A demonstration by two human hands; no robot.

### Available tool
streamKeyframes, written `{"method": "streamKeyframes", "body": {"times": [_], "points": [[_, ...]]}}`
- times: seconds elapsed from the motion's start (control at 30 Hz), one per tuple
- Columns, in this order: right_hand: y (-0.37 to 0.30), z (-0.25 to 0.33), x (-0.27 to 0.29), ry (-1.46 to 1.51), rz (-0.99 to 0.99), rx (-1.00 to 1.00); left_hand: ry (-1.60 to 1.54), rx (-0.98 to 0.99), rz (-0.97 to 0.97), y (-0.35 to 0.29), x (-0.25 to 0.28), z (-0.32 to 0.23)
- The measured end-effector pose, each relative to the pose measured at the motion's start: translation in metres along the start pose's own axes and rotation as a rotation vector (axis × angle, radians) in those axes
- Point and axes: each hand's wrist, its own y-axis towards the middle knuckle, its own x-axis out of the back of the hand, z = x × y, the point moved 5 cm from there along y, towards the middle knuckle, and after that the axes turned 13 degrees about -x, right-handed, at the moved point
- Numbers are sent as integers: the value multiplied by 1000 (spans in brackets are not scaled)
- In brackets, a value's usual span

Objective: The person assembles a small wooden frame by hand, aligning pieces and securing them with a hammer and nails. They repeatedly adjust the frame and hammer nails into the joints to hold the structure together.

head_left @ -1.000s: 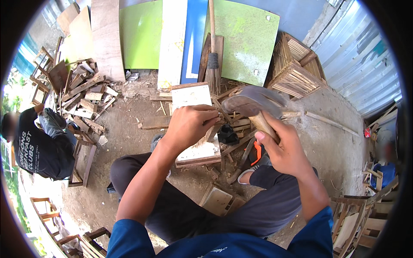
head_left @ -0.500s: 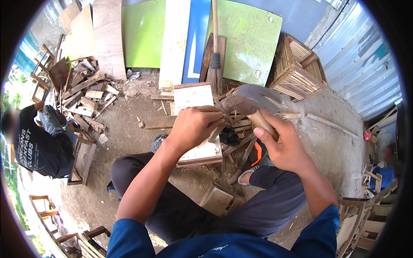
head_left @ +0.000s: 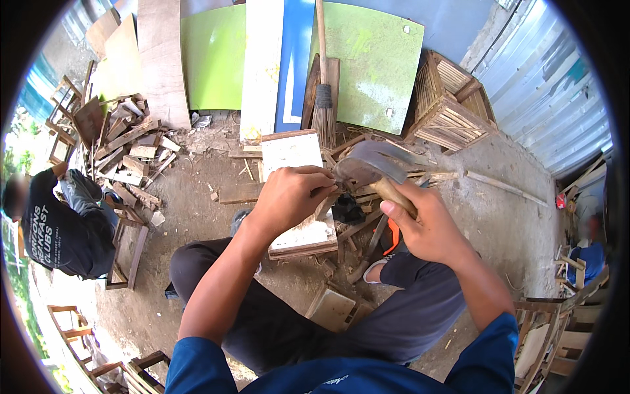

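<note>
My right hand grips the wooden handle of a claw hammer, whose dark metal head is smeared by motion. The head's striking face is close beside the fingertips of my left hand. That hand is closed, with thumb and fingers pinched around a small piece of wood that shows below them. Whether a nail is also between the fingertips cannot be made out. Under my left hand stands a low wooden bench with a whitish top, between my bent knees.
Scrap wood and a dark cloth or bag lie right of the bench. An orange-and-black saw handle is near my right foot. A broom leans on boards behind. A seated person is at left, by a woodpile.
The hammer head has come slightly down and left, nearer my left fingertips. My left hand keeps its pinch. The whole view has shifted a little.
</note>
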Motion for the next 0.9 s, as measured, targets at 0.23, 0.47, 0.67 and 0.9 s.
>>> {"method": "streamKeyframes", "body": {"times": [0.23,0.47,0.67,0.9], "points": [[-6,-6,6,20,20,-98,-27,1,69,-4,5,-2],[-6,-1,4,14,23,-64,69,128,218,-6,5,-1],[-13,0,12,221,-98,-53,52,153,228,-8,1,6],[-3,-7,-12,47,29,-109,26,156,205,-5,1,10]]}}
